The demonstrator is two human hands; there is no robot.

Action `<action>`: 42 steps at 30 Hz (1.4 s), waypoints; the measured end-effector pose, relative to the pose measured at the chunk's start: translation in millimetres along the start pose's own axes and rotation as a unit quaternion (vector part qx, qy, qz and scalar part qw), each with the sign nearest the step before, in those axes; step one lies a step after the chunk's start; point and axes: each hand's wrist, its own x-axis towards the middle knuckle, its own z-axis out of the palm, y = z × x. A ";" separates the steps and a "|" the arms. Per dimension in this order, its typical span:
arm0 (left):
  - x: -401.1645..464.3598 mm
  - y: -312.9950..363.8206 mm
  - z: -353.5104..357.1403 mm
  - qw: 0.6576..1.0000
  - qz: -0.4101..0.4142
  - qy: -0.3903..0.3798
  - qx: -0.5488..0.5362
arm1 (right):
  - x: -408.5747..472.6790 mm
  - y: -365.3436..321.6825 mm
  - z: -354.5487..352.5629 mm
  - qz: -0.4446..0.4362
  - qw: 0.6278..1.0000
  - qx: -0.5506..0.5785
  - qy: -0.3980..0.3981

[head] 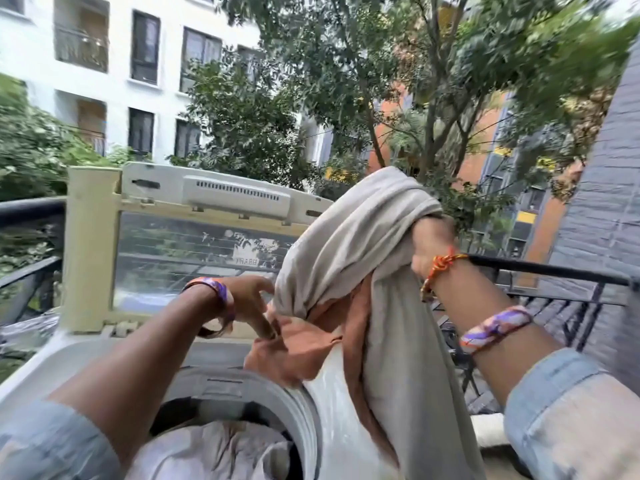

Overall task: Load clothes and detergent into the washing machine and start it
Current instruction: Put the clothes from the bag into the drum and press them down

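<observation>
A top-loading washing machine [52, 362] stands below me, its lid [93, 244] raised upright. Pale clothes [214, 452] lie inside the drum. My right hand [431, 244] grips a bunched beige garment [346, 244] held high above the machine's right rim; the cloth hangs down past the drum. An orange-brown cloth [294, 351] hangs under the beige one, over the drum's edge. My left hand [252, 303] pinches that orange cloth with fingers pointing down.
A black metal railing [554, 271] runs along the balcony behind and to the right. A grey brick wall [606, 202] rises at the right. Trees and apartment blocks fill the background. A crumpled silvery cover [24, 330] lies left of the machine.
</observation>
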 end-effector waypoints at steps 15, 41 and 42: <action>-29.4 -37.4 34.6 0.981 -0.134 -0.049 0.133 | -109.0 91.4 50.6 0.032 0.759 -0.351 -0.547; 136.1 147.8 233.4 0.942 -0.034 -0.121 0.311 | -138.1 264.8 -233.5 0.276 0.721 -0.445 -0.453; 138.5 144.3 233.5 0.944 -0.022 -0.109 0.311 | -137.5 268.9 -229.4 0.270 0.729 -0.444 -0.445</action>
